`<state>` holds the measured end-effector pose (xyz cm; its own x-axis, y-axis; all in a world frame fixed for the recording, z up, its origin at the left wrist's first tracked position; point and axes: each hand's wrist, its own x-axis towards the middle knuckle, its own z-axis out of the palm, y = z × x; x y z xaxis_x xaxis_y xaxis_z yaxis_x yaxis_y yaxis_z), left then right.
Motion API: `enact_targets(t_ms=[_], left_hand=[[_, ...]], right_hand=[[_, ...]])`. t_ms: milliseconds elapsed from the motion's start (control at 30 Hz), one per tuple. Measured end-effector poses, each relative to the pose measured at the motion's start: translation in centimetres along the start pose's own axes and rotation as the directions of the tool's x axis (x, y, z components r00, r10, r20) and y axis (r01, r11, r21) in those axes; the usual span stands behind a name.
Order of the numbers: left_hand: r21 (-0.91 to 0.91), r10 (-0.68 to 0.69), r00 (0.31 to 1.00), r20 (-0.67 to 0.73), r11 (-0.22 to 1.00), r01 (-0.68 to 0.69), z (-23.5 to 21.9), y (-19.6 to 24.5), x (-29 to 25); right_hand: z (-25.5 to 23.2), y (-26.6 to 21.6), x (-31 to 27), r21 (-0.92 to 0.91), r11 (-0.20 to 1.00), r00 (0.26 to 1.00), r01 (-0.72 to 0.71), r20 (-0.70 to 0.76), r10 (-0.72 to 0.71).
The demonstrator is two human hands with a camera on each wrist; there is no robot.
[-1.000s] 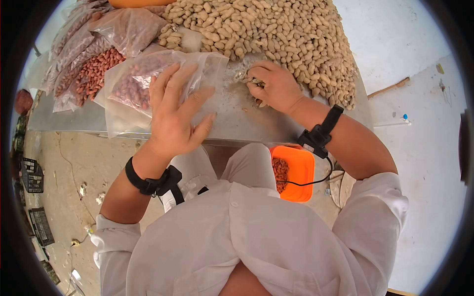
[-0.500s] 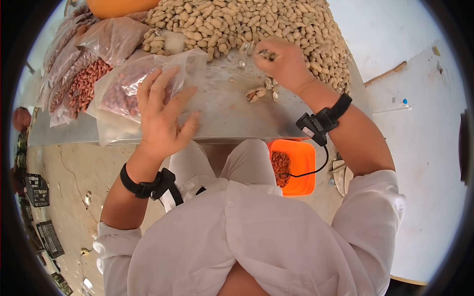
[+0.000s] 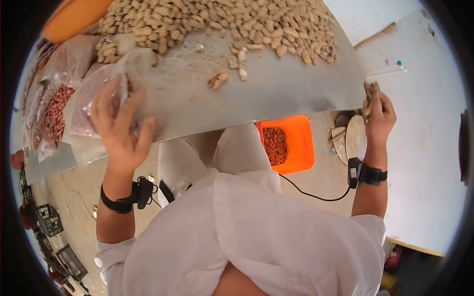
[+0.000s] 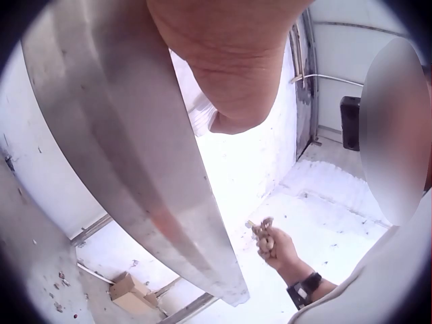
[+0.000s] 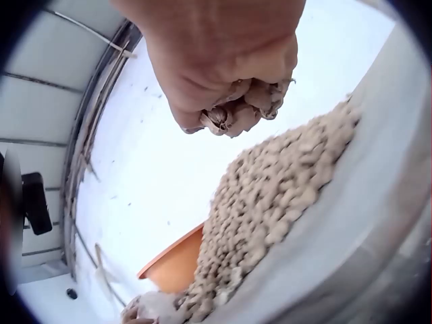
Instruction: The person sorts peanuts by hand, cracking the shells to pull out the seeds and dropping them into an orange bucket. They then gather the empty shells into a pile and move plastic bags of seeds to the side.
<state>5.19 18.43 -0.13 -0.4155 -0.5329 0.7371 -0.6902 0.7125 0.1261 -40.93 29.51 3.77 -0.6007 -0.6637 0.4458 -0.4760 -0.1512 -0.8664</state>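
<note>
My left hand (image 3: pixel 118 128) lies with spread fingers over a clear plastic bag (image 3: pixel 81 111) of reddish kernels at the table's left. Out past the table's right end, my right hand (image 3: pixel 379 116) grips a clump of peanut shells (image 3: pixel 371 93). The right wrist view shows the shells (image 5: pixel 236 111) held in the curled fingers of the right hand (image 5: pixel 223 61). A heap of unshelled peanuts (image 3: pixel 222 19) covers the back of the metal table (image 3: pixel 291 89). Near the middle lie a split peanut (image 3: pixel 218 80) and some pale shell pieces (image 3: pixel 242 64).
Below the table's front edge stands an orange container (image 3: pixel 298 143) with reddish kernels (image 3: pixel 275 145). More filled bags (image 3: pixel 69 59) and an orange basin (image 3: pixel 76 19) are at the back left. Round pale objects (image 3: pixel 353 138) stand right of the container. Black crates (image 3: pixel 71 261) are on the floor.
My right hand has moved from the peanut heap out beyond the table's right end, carrying shells. The left hand stays over the bag. The head view has shifted.
</note>
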Motion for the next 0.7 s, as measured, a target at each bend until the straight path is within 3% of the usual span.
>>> enact_targets(t_ms=[33, 100, 133, 167, 200, 233, 333, 400, 500, 600, 700], left_hand=[[0.016, 0.007, 1.000, 0.006, 1.000, -0.007, 0.1, 0.1, 0.0], [0.049, 0.021, 1.000, 0.017, 0.999, -0.022, 0.1, 0.3, 0.2], [0.033, 0.027, 1.000, -0.013, 0.999, -0.027, 0.3, 0.3, 0.3], [0.028, 0.026, 1.000, -0.010, 0.999, -0.026, 0.4, 0.3, 0.4], [0.025, 0.022, 1.000, -0.007, 0.999, -0.022, 0.5, 0.4, 0.4], [0.025, 0.015, 1.000, -0.003, 1.000, -0.015, 0.5, 0.4, 0.3], [0.046, 0.013, 1.000, 0.022, 0.999, -0.014, 0.6, 0.4, 0.1], [0.040, 0.002, 1.000, 0.017, 0.999, -0.003, 0.9, 0.3, 0.0], [0.057, -0.011, 0.999, 0.050, 0.998, 0.009, 0.8, 0.3, -0.1], [0.115, 0.003, 0.996, 0.094, 0.993, -0.014, 0.4, 0.6, 0.1], [0.093, -0.011, 0.996, 0.087, 0.996, 0.003, 0.5, 0.5, -0.1]], right_hand=[[-2.4, 1.8, -1.0, -0.041, 0.996, 0.996, -0.073, -0.060, 0.070], [-6.6, 6.3, -3.6, -0.306, 0.931, 0.972, -0.198, -0.181, 0.147], [-7.9, 9.3, -4.9, -0.379, 0.910, 0.976, -0.165, -0.197, 0.094], [-8.1, 11.0, -6.6, -0.282, 0.908, 0.936, -0.310, -0.260, 0.238], [-8.7, 13.7, -8.0, -0.343, 0.890, 0.943, -0.300, -0.247, 0.223], [-8.1, 15.0, -9.2, -0.086, 0.880, 0.871, -0.467, -0.216, 0.441], [-5.7, 20.5, -11.8, -0.140, 0.803, 0.810, -0.579, -0.209, 0.548], [-4.7, 24.8, -13.0, -0.280, 0.758, 0.806, -0.590, -0.142, 0.575], [-3.9, 29.7, -14.2, -0.290, 0.742, 0.750, -0.604, 0.108, 0.652], [-3.5, 31.6, -14.5, -0.719, 0.580, 0.775, -0.382, 0.092, 0.625], [-4.3, 34.1, -14.6, -0.614, 0.636, 0.736, -0.468, 0.128, 0.665]])
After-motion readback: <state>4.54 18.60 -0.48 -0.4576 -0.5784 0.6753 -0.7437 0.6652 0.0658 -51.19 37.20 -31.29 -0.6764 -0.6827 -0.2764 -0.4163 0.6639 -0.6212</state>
